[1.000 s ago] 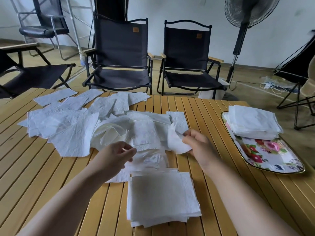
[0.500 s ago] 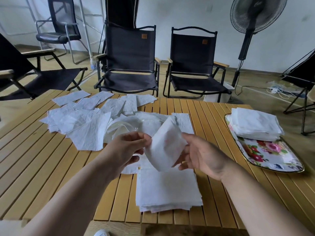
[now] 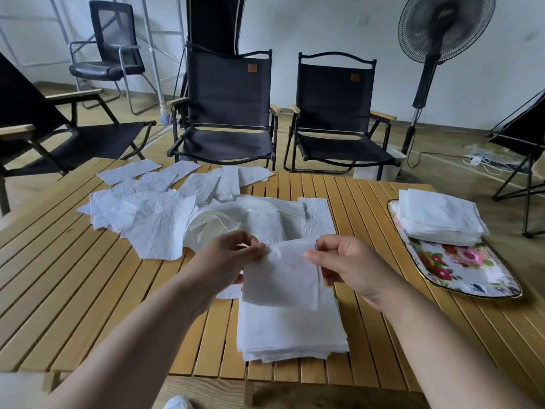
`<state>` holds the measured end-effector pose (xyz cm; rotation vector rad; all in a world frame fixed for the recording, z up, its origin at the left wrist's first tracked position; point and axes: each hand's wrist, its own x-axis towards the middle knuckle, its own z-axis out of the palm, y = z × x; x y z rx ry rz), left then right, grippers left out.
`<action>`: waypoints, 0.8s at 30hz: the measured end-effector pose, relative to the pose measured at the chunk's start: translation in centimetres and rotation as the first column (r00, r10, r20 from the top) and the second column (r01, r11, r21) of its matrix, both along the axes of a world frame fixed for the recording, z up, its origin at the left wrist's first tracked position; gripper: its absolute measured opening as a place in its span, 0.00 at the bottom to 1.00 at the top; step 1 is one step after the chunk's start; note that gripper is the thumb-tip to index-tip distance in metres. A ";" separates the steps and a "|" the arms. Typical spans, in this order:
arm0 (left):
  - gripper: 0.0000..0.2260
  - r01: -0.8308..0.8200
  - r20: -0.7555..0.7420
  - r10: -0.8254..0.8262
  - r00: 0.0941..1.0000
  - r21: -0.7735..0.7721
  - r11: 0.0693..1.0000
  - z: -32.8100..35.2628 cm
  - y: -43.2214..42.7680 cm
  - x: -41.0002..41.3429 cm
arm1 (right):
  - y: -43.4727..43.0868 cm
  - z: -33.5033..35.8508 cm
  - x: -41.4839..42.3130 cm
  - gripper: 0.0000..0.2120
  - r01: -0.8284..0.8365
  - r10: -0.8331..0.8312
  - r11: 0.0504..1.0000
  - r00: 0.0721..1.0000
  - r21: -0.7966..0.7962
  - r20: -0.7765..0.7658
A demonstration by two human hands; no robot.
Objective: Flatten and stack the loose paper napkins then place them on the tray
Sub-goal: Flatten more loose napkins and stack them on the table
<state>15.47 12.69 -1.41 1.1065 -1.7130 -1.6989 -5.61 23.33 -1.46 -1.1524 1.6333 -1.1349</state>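
the task looks roughly midway. a finished stack of napkins (image 3: pixel 439 219) already sits on the far end of the flowered tray (image 3: pixel 460 278), which lies at the right edge of the slatted table (image 3: pixel 88 290). a second flat pile (image 3: pixel 290 332) is building at the near edge of the table, about the middle, not yet moved to the tray.

both hands hold one napkin (image 3: pixel 280 276) up by its top corners, just above that near pile. the left hand (image 3: pixel 227 258) pinches the top left corner between thumb and forefinger, the other fingers curled loosely. the right hand (image 3: pixel 351 267) pinches the top right corner the same way, fingers closed on the paper. the sheet hangs fairly flat, its lower edge over the pile; it seems ready to be laid down.

much is left: a wide heap of loose napkins (image 3: pixel 165 214) spreads over the far left part of the table, many crumpled or overlapping, some curled near the middle. each needs flattening and stacking, and then the near pile has to go onto the tray, probably on the bare near end or on top of the stack there.
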 end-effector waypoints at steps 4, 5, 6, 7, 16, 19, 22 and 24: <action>0.12 0.008 0.011 -0.008 1.000 0.000 1.000 -0.3 -0.3 -0.1 | -0.1 0.1 0.2 0.05 0.040 -0.040 0.999 0.999 0.009 0.016; 0.12 0.021 0.020 -0.022 1.000 0.008 1.000 -0.3 -0.3 -0.1 | -0.1 0.1 0.1 0.06 0.054 -0.054 0.998 0.998 0.020 0.030; 0.12 0.045 0.041 -0.046 0.998 0.018 0.999 -0.2 -0.4 0.0 | -0.2 0.1 0.0 0.06 0.067 -0.069 0.997 0.997 0.048 0.038; 0.11 0.076 0.075 -0.078 0.994 0.029 0.997 -0.3 -0.5 0.0 | -0.2 0.1 -0.1 0.07 0.074 -0.078 0.992 0.996 0.098 0.042; 0.07 0.245 0.449 -0.228 0.864 0.022 0.969 -2.1 -0.1 -0.8 | 0.2 -0.9 -0.1 0.09 -0.020 0.191 0.791 0.958 0.612 -0.216; 0.05 0.305 0.547 -0.230 0.805 -0.049 0.951 -2.9 -0.2 -1.2 | -0.2 -1.8 -0.1 0.09 0.044 0.231 0.789 0.903 0.613 -0.362; 0.04 0.332 0.603 -0.211 0.770 -0.095 0.939 -3.4 -0.4 -1.3 | -0.3 -2.2 -0.5 0.11 0.096 0.182 0.882 0.833 0.461 -0.522; 0.03 0.336 0.610 -0.204 0.766 -0.110 0.935 -3.6 -0.5 -1.2 | -0.3 -2.1 -0.4 0.11 0.067 0.171 0.916 0.827 0.395 -0.536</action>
